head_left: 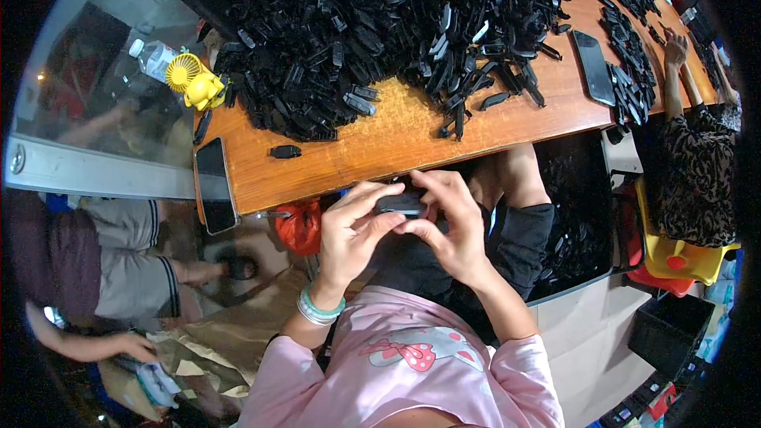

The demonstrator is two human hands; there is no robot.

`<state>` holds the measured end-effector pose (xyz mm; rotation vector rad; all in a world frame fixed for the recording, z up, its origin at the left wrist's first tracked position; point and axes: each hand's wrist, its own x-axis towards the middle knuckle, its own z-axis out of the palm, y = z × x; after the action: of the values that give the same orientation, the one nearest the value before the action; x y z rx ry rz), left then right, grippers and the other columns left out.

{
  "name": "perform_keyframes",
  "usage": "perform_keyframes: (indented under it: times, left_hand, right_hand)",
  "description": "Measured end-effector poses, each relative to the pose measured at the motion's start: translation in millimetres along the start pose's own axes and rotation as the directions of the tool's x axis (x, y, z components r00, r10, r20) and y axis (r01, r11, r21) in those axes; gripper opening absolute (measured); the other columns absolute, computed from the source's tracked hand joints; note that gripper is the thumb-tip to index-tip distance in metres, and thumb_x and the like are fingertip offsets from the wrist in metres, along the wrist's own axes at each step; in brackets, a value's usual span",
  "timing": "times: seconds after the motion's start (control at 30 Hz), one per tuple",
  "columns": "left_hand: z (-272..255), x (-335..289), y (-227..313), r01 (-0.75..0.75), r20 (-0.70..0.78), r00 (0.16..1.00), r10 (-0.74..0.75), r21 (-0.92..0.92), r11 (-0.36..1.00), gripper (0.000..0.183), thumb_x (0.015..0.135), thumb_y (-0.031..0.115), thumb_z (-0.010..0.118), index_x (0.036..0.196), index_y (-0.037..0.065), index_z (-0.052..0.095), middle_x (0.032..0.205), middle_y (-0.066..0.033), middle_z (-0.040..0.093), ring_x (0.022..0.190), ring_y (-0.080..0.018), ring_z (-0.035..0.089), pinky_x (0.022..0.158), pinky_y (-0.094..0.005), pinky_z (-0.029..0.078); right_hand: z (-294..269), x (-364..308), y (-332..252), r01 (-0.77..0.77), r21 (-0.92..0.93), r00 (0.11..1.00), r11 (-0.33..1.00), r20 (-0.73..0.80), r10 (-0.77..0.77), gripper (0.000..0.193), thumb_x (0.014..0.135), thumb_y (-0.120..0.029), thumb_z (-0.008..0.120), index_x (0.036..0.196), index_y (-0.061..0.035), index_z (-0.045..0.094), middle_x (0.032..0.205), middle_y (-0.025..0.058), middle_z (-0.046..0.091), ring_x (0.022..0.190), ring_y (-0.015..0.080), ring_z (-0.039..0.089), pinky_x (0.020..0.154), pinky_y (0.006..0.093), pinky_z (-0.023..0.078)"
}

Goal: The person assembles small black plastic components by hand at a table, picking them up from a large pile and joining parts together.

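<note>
My left hand [350, 231] and my right hand [453, 226] are closed on a small black plastic part [401, 204], holding it between thumbs and fingers just off the table's front edge. The part is dark and elongated, partly covered by my fingers, so its exact kind cannot be made out. On the wooden table [333, 162] in front of me lies a large heap of similar black plastic parts [341, 40]. One single black part [285, 151] lies apart from the heap, near the table's left end.
A phone [212, 182] lies at the table's left corner, another phone [592, 67] at the right. A yellow fan [184, 73] and a plastic bottle [154, 57] stand back left. Co-workers sit on both sides. A black bin [572, 222] of parts is right of my legs.
</note>
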<state>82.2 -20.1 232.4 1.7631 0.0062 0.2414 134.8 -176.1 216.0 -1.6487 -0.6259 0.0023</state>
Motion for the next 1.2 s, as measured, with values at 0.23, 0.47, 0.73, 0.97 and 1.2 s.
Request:
perform_keyframes:
  times: [0.23, 0.47, 0.73, 0.97, 1.2]
  left_hand:
    - [0.9, -1.9, -10.2, 0.212, 0.155, 0.976, -0.151, -0.547, 0.81, 0.028, 0.085, 0.009, 0.064, 0.109, -0.004, 0.061, 0.091, -0.0069, 0.057, 0.062, -0.0108, 0.057, 0.051, -0.0213, 0.044]
    - [-47.2, 16.5, -36.7, -0.079, -0.236, 0.886, 0.398, 0.771, 0.631, 0.02, 0.082, 0.0, 0.058, 0.102, -0.002, 0.063, 0.093, -0.0107, 0.057, 0.078, -0.0196, 0.059, 0.069, -0.0318, 0.049]
    - [-94.4, 23.7, -69.2, 0.064, -0.266, 0.892, 0.365, 0.875, 0.48, 0.021, 0.079, -0.007, 0.058, 0.099, -0.002, 0.063, 0.096, -0.0141, 0.053, 0.074, -0.0242, 0.053, 0.067, -0.0339, 0.047]
    - [-68.0, -2.1, -49.8, 0.026, -0.481, 0.862, -0.163, -0.279, 0.96, 0.021, 0.091, 0.002, 0.047, 0.107, -0.002, 0.06, 0.07, -0.0138, 0.062, 0.043, -0.0141, 0.052, 0.041, -0.0209, 0.041]
    - [-43.3, 4.4, -49.8, -0.09, -0.334, 0.922, -0.198, -0.681, 0.727, 0.017, 0.093, 0.018, 0.051, 0.107, 0.009, 0.055, 0.09, -0.0176, 0.064, 0.051, -0.0125, 0.052, 0.041, -0.0209, 0.038]
  right_hand:
    - [-3.0, -1.5, 8.9, -0.013, 0.249, 0.999, 0.969, -0.041, 0.024, 0.02, 0.071, -0.009, 0.074, 0.082, 0.0022, 0.062, 0.077, 0.0084, 0.059, 0.072, 0.019, 0.056, 0.064, 0.028, 0.045]
    - [-17.6, 1.9, 27.8, -0.05, -0.037, 0.976, 0.998, 0.212, 0.056, 0.017, 0.079, -0.006, 0.067, 0.094, 0.0015, 0.063, 0.078, 0.0075, 0.056, 0.069, 0.0148, 0.055, 0.061, 0.0252, 0.043]
    - [-57.2, 63.0, 65.4, -0.033, -0.665, 0.977, 0.746, -0.178, -0.116, 0.02, 0.078, 0.002, 0.054, 0.096, -0.0033, 0.059, 0.094, 0.0158, 0.053, 0.087, 0.0347, 0.055, 0.073, 0.041, 0.046]
    - [-89.9, 79.0, 78.6, -0.074, -0.864, 0.972, 0.497, -0.175, -0.159, 0.023, 0.08, 0.0, 0.056, 0.101, -0.0043, 0.062, 0.087, 0.0154, 0.053, 0.087, 0.0338, 0.055, 0.075, 0.0402, 0.045]
    - [-87.9, 71.0, 89.3, -0.025, -0.708, 0.934, 0.706, -0.269, -0.237, 0.024, 0.083, 0.004, 0.052, 0.106, -0.0025, 0.056, 0.106, 0.0176, 0.06, 0.082, 0.0352, 0.06, 0.073, 0.0387, 0.05]
